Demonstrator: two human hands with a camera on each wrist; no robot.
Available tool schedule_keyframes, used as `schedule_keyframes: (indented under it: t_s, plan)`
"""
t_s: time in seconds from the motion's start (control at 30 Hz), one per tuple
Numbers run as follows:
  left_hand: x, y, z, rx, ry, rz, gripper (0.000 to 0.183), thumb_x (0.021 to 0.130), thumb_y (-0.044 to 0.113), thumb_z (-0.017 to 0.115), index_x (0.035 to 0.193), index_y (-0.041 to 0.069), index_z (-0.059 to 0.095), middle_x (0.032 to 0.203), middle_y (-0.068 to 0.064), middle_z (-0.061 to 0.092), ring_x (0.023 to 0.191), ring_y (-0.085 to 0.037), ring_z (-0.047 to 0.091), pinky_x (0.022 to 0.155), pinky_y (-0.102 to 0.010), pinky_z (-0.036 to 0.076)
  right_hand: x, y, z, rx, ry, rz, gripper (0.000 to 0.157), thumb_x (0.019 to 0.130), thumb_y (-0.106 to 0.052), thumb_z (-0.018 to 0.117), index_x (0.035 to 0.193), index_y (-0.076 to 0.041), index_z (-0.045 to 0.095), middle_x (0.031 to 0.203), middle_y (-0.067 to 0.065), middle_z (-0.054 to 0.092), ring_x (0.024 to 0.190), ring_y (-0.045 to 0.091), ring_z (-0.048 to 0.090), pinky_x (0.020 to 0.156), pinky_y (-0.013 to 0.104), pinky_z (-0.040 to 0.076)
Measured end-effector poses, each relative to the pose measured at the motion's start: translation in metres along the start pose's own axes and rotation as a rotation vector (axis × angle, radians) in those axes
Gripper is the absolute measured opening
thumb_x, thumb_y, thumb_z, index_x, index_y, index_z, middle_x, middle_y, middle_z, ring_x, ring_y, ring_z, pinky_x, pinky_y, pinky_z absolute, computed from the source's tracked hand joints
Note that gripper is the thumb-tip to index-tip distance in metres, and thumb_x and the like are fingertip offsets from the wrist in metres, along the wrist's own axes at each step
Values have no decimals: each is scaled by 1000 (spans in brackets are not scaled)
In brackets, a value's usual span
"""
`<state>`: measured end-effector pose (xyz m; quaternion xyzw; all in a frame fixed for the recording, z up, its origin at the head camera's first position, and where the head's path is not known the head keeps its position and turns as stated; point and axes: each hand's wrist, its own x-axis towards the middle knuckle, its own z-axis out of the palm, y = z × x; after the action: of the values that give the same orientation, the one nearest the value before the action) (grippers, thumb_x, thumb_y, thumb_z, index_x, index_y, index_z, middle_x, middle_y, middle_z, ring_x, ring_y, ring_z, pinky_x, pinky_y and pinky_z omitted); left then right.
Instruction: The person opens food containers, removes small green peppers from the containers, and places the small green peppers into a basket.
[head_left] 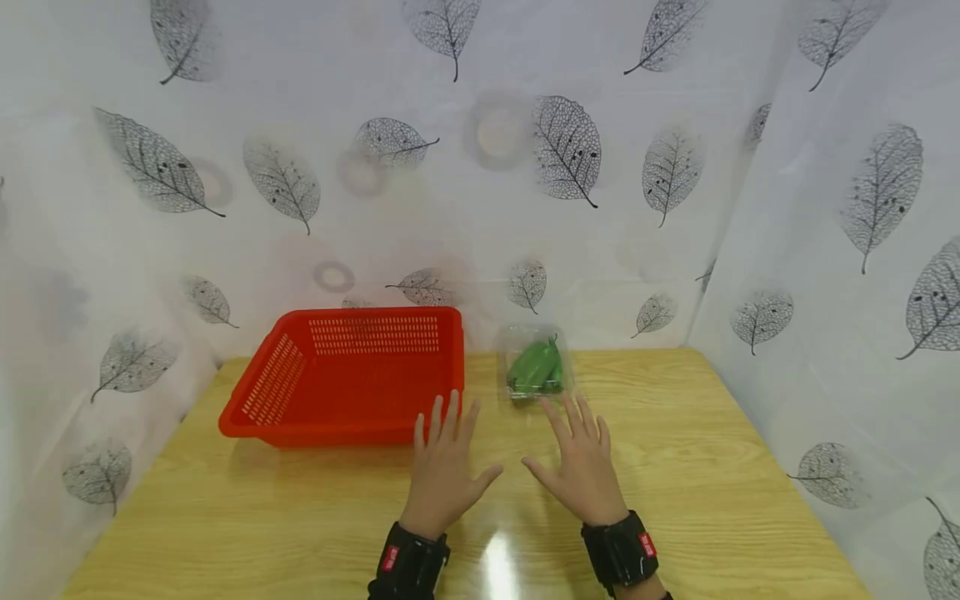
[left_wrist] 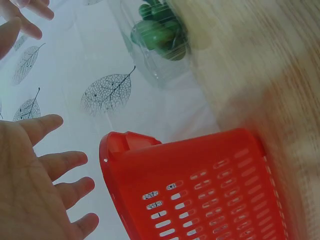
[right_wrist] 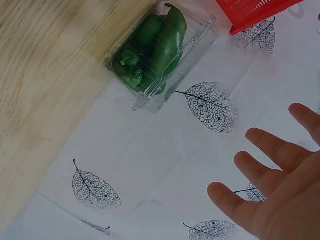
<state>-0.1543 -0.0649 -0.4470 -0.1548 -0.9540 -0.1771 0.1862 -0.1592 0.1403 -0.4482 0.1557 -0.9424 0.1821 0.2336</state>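
Two bare hands reach out over the table with fingers spread. The left hand [head_left: 444, 475] is near the front right corner of a red plastic basket [head_left: 341, 435] with slotted walls; it holds nothing. The right hand [head_left: 583, 468] is just in front of a clear plastic box [right_wrist: 192, 62], also with nothing in its grasp. Inside that box lie several green peppers [head_left: 536, 367], seen through its walls. From the left wrist view the basket's slotted side [left_wrist: 200, 185] stands apart from the left fingertips [left_wrist: 82, 185].
The wooden table [head_left: 675, 467] reaches back to a white curtain [head_left: 487, 225] printed with grey leaves, which also hangs along both sides. The basket stands at the back left, with the clear box to its right. Black bands [head_left: 619, 550] circle both wrists.
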Motion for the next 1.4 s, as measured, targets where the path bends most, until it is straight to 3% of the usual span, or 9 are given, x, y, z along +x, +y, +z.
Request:
schedule_keyframes:
  t_s: [0.3, 0.57, 0.7, 0.83, 1.0, 1.13, 1.4]
  plan:
    - [2, 2, 3, 5, -6, 0, 90, 76, 47, 72, 147, 12, 29, 153, -18, 27, 140, -39, 25, 110, -57, 20, 2, 3, 1, -2, -13, 10, 82, 73, -45, 75, 141, -12, 43, 144, 24, 39, 136, 43, 30, 100, 67, 28]
    - [14, -3, 0, 1, 71, 106, 82, 77, 41, 74, 141, 5, 38, 141, -21, 43, 127, -37, 44, 103, -53, 36, 20, 18, 7, -33, 42, -78, 85, 69, -41, 79, 139, -9, 44, 143, 25, 40, 132, 45, 34, 98, 66, 30]
    - [19, -4, -2, -64, 33, 115, 79, 80, 38, 73, 141, 4, 37, 140, -19, 45, 126, -34, 46, 102, -52, 38, 44, 35, 23, -33, 38, -122, 82, 69, -39, 80, 138, -10, 45, 141, 24, 43, 131, 44, 37, 99, 65, 32]
    - [18, -3, -4, -138, -39, 98, 74, 83, 36, 69, 142, 5, 36, 141, -16, 45, 126, -33, 47, 103, -52, 38, 67, 50, 47, -56, -29, -150, 85, 66, -36, 83, 137, -11, 45, 141, 22, 44, 131, 43, 38, 101, 64, 31]
    - [13, -1, -4, -145, -58, 126, 68, 84, 34, 68, 139, 5, 41, 139, -14, 48, 125, -31, 49, 102, -50, 39, 87, 61, 74, -106, -65, -203, 88, 62, -34, 86, 137, -13, 45, 142, 19, 44, 132, 41, 38, 102, 64, 31]
    - [13, -1, -5, -132, -40, 145, 65, 84, 33, 69, 138, 8, 44, 137, -14, 50, 123, -29, 50, 101, -48, 41, 96, 64, 85, -159, -69, -248, 86, 64, -36, 84, 137, -14, 46, 141, 16, 46, 132, 38, 39, 102, 62, 32]
    - [10, -1, -5, -156, -33, 197, 60, 84, 29, 70, 136, 9, 46, 133, -11, 52, 120, -27, 53, 97, -42, 46, 97, 64, 91, -138, -81, -290, 69, 71, -30, 81, 132, -13, 52, 137, 12, 52, 125, 33, 49, 100, 62, 35]
